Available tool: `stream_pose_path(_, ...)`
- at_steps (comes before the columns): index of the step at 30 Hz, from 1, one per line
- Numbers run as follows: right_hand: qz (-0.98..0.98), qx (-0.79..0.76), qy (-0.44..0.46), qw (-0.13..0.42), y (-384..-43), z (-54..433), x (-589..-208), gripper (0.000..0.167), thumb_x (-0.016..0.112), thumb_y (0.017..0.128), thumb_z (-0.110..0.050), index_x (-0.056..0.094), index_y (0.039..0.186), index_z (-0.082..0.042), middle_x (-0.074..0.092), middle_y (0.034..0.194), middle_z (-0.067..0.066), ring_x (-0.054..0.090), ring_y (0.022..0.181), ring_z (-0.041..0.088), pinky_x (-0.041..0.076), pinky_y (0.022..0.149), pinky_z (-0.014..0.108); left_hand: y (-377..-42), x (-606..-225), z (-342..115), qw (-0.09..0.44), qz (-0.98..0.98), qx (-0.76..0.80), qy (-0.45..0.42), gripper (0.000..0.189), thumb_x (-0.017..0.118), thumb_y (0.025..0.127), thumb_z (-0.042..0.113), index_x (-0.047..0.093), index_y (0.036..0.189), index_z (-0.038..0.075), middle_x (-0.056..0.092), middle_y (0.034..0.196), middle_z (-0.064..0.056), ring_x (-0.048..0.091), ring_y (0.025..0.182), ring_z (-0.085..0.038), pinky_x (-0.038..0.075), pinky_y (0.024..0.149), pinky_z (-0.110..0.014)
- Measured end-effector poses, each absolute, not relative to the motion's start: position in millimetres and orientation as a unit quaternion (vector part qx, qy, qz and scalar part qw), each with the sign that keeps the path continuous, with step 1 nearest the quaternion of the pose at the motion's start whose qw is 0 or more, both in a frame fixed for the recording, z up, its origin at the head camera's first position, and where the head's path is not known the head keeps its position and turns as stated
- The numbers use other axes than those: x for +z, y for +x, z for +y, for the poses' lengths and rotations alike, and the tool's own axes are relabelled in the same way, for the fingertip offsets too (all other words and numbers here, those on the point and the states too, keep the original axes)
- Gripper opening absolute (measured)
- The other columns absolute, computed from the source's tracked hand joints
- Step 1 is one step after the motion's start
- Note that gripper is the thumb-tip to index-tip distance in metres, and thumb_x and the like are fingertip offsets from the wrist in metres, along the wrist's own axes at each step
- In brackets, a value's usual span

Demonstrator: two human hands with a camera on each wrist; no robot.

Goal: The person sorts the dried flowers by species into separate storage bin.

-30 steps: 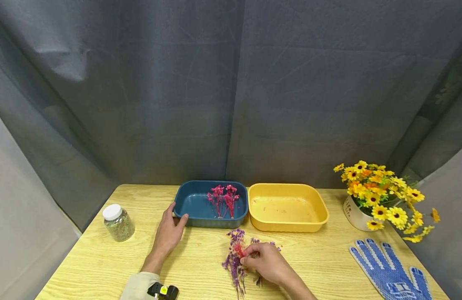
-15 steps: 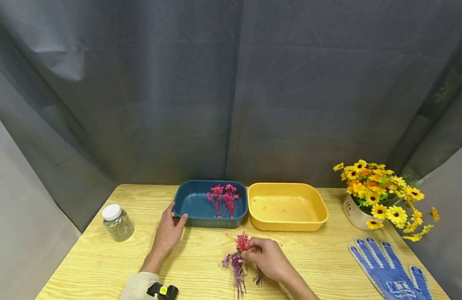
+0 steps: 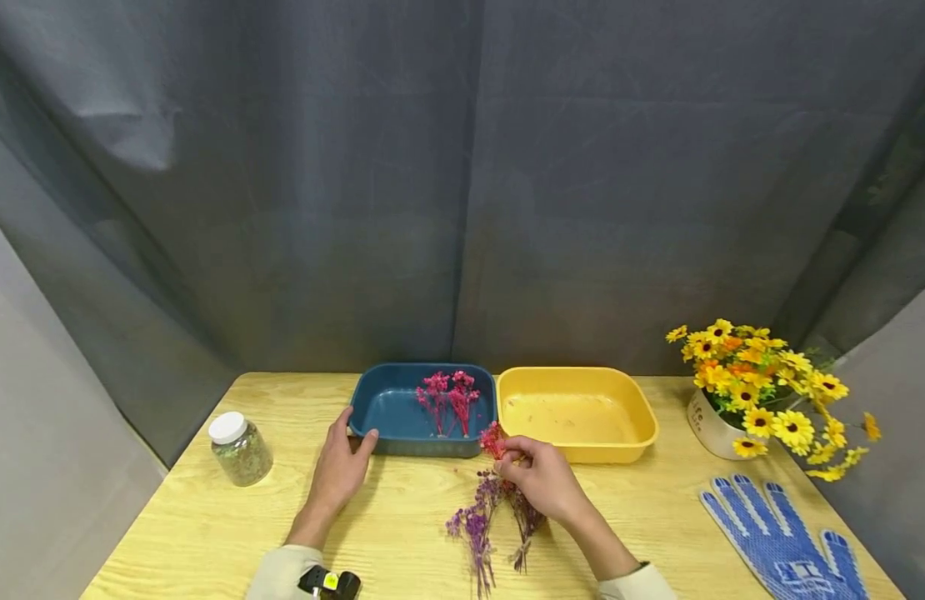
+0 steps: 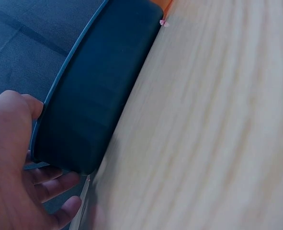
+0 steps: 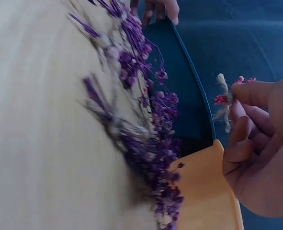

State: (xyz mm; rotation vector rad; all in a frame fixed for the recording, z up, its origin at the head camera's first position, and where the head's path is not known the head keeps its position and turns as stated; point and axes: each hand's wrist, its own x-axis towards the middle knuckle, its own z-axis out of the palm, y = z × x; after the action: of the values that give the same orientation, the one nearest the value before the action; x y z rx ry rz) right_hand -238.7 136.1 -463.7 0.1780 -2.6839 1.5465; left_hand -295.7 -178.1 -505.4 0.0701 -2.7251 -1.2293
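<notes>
My left hand (image 3: 335,471) grips the left front corner of the dark blue tray (image 3: 425,447); in the left wrist view its thumb lies at the rim and other fingers curl by the end wall. Two pink dried-flower bunches (image 3: 460,400) lie inside that tray. Raised near the tray's front right corner, my right hand (image 3: 547,482) pinches another pink dried-flower bunch (image 3: 493,439). The right wrist view shows a twine tie (image 5: 222,105) at its fingertips. Purple dried-flower bunches (image 3: 473,525) lie on the table below the right hand.
A yellow tray (image 3: 605,454) stands right beside the blue one. At the left is a white-lidded jar (image 3: 242,457). To the right are a potted yellow flower arrangement (image 3: 747,400) and a blue dotted glove (image 3: 788,546). A grey curtain (image 3: 462,208) hangs behind the table.
My right hand has lifted the pink bunch from among the purple ones and moved it forward, up toward the trays. The left hand has stayed on the blue tray.
</notes>
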Motion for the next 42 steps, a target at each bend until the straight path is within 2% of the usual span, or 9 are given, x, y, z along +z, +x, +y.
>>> stream_pose_path(3,-0.873,0.483,0.058,0.036,-249.1,133.5,-456.9,0.020,0.068,0.088,-0.016,0.071,0.108,-0.015,0.067,0.082,-0.005,0.055,0.064,0.010,0.044,0.054,0.024,-294.6,-504.9,-180.0,0.072,-0.910,-0.407,0.023,0.073,0.049,0.097,0.049,0.020,0.154,0.015,0.028,0.156,-0.017,0.035,0.140,-0.041,0.031,0.110,-0.058)
stream_pose_path(9,-0.891,0.442,0.069,0.078,-275.4,131.4,-443.6,0.017,0.067,0.089,-0.023,0.071,0.104,-0.015,0.070,0.083,-0.002,0.056,0.061,0.012,0.043,0.054,0.026,-298.8,-500.0,-179.8,0.077,-0.909,-0.410,0.019,0.072,0.049,0.097,0.049,0.021,0.154,0.016,0.028,0.156,-0.016,0.037,0.138,-0.040,0.032,0.110,-0.057)
stream_pose_path(18,-0.908,0.415,0.032,0.057,-298.7,129.2,-440.8,0.016,0.065,0.091,-0.031,0.070,0.098,-0.017,0.072,0.092,0.000,0.061,0.068,0.013,0.046,0.063,0.030,-297.2,-499.5,-175.8,0.066,-0.904,-0.422,0.016,0.072,0.050,0.097,0.048,0.020,0.155,0.017,0.029,0.156,-0.015,0.043,0.134,-0.038,0.033,0.110,-0.056)
stream_pose_path(24,-0.911,0.405,0.041,0.071,-308.7,124.3,-440.4,0.018,0.064,0.091,-0.028,0.069,0.102,-0.014,0.070,0.087,-0.001,0.062,0.073,0.014,0.049,0.074,0.032,-297.6,-501.6,-178.2,0.057,-0.905,-0.421,0.017,0.073,0.048,0.098,0.050,0.017,0.156,0.019,0.026,0.158,-0.014,0.039,0.137,-0.037,0.032,0.111,-0.056)
stream_pose_path(28,-0.907,0.412,0.044,0.073,-314.0,116.6,-438.2,0.022,0.067,0.089,-0.027,0.068,0.105,-0.012,0.071,0.083,-0.001,0.064,0.073,0.014,0.050,0.075,0.033,-297.3,-499.2,-180.7,0.056,-0.907,-0.417,0.021,0.074,0.047,0.097,0.053,0.016,0.156,0.021,0.026,0.158,-0.014,0.039,0.137,-0.037,0.032,0.111,-0.056)
stream_pose_path(32,-0.909,0.409,0.042,0.070,-320.3,110.5,-434.3,0.025,0.069,0.089,-0.028,0.068,0.108,-0.012,0.072,0.085,0.000,0.066,0.073,0.014,0.052,0.075,0.034,-300.4,-495.5,-181.1,0.062,-0.907,-0.416,0.017,0.074,0.046,0.096,0.055,0.017,0.155,0.020,0.027,0.157,-0.014,0.042,0.134,-0.037,0.033,0.110,-0.056)
stream_pose_path(38,-0.913,0.402,0.030,0.054,-325.7,107.1,-437.9,0.029,0.071,0.088,-0.028,0.068,0.111,-0.011,0.074,0.089,0.002,0.069,0.075,0.016,0.054,0.082,0.039,-300.9,-495.6,-178.8,0.061,-0.903,-0.424,0.017,0.071,0.049,0.097,0.048,0.019,0.155,0.018,0.029,0.155,-0.015,0.045,0.131,-0.037,0.035,0.108,-0.056)
stream_pose_path(42,-0.912,0.408,0.017,0.044,-326.5,102.9,-443.0,0.032,0.070,0.089,-0.028,0.068,0.115,-0.011,0.074,0.090,0.003,0.069,0.077,0.017,0.053,0.084,0.040,-296.5,-500.0,-180.7,0.058,-0.905,-0.421,0.022,0.071,0.050,0.097,0.047,0.018,0.155,0.019,0.028,0.157,-0.014,0.041,0.135,-0.038,0.033,0.110,-0.056)
